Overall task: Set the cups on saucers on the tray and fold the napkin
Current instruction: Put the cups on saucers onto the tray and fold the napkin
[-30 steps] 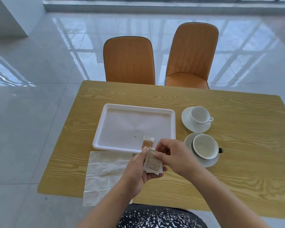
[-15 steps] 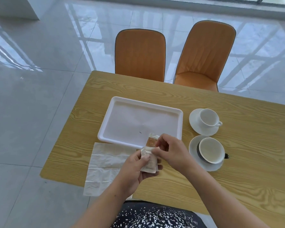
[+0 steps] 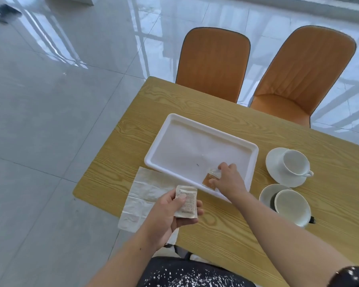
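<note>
On the yellow wood-grain table (image 3: 216,112) lies a white rectangular plastic tray (image 3: 184,150), set at a slant to the table's edges. The right hand (image 3: 229,181) reaches over the tray's near right corner. Its fingers are bent, and thumb and fingertips pinch a small brown-and-clear sachet (image 3: 209,179) that lies low in the tray, just inside the rim. The left hand (image 3: 164,216) hovers closer to the body, above the table's near edge. It is curled round a flat white printed sachet (image 3: 188,201), with the thumb across the face and the fingers behind.

Beneath and left of that hand, a creased white paper napkin (image 3: 141,191) lies spread out and unfolded. Its far edge meets the tray's near rim, and its near part hangs past the table edge.

Right of the tray, two white round saucers stand on the bare table, just beside each other. The far saucer (image 3: 274,168) carries an upright white ceramic cup (image 3: 294,165) with its handle pointing right. The near saucer (image 3: 266,193) carries a second white cup (image 3: 291,207), which sits off-centre and shows a dark handle at its near right.

Two orange padded chairs (image 3: 214,63) stand beyond the table on a glossy grey tiled floor (image 3: 50,121).
</note>
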{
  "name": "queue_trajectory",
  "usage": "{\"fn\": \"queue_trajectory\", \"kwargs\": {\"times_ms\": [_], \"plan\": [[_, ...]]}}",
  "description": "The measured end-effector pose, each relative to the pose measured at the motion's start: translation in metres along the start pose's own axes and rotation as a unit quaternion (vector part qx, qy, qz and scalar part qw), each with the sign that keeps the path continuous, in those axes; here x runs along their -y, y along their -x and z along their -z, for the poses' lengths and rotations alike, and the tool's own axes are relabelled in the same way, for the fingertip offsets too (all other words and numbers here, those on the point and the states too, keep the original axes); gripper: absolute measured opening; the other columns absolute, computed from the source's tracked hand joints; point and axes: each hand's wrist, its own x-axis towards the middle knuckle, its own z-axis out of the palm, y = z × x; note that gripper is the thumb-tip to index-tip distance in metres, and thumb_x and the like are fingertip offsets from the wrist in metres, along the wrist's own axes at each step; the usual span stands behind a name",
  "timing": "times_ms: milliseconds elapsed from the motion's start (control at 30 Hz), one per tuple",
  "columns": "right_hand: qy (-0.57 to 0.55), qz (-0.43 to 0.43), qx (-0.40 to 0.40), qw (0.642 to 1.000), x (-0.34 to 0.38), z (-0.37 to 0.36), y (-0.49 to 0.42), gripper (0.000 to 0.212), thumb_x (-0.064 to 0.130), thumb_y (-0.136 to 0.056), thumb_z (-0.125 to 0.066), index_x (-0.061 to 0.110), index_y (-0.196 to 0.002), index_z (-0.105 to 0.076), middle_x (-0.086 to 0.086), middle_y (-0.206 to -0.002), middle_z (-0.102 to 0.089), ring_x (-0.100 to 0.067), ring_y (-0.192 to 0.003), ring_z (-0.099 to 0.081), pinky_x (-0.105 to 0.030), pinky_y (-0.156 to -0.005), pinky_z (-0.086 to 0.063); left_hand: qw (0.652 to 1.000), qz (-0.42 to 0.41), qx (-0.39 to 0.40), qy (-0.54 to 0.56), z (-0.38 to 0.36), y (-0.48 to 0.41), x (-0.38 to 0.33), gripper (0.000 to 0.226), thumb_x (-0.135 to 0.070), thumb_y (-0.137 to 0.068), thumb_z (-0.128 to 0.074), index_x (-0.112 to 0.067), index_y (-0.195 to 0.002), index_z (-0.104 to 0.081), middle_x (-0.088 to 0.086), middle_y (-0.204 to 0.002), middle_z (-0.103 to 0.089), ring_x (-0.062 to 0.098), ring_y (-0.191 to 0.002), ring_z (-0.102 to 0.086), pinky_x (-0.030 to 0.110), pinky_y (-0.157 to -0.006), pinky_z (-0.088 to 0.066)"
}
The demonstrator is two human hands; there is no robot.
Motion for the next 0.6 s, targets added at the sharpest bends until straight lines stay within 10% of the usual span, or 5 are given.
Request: {"fn": "queue_trajectory", "kwargs": {"times_ms": [367, 600], "plan": [[0.076, 0.027, -0.011, 0.997, 0.006, -0.013, -0.007, 0.044, 0.03, -0.085, -0.074, 0.016, -0.105, -0.037, -0.005, -0.105, -0.043, -0.027, -0.086, -0.055, -0.036, -0.063, -0.042, 0.999, -0.015, -0.024, 0.02, 0.019, 0.01, -0.002, 0.026, -0.013, -0.104, -0.048, -0.002, -0.125, -0.059, 0.027, -0.112, -0.072, 0.039, -0.101, -0.071, 0.039, -0.075, -0.063], [-0.162, -0.028, -0.061, 0.984, 0.009, -0.01, 0.006, 0.019, 0.012, -0.089, -0.067, 0.017, -0.098, -0.051, -0.002, -0.083, -0.063, -0.025, -0.078, -0.06, -0.03, -0.059, -0.043, 0.999, -0.012, -0.021, 0.025, 0.021, 0.008, -0.005, 0.027, -0.011, -0.104, -0.048, -0.001, -0.127, -0.059, 0.028, -0.112, -0.071, 0.04, -0.101, -0.071, 0.039, -0.074, -0.063]]}}
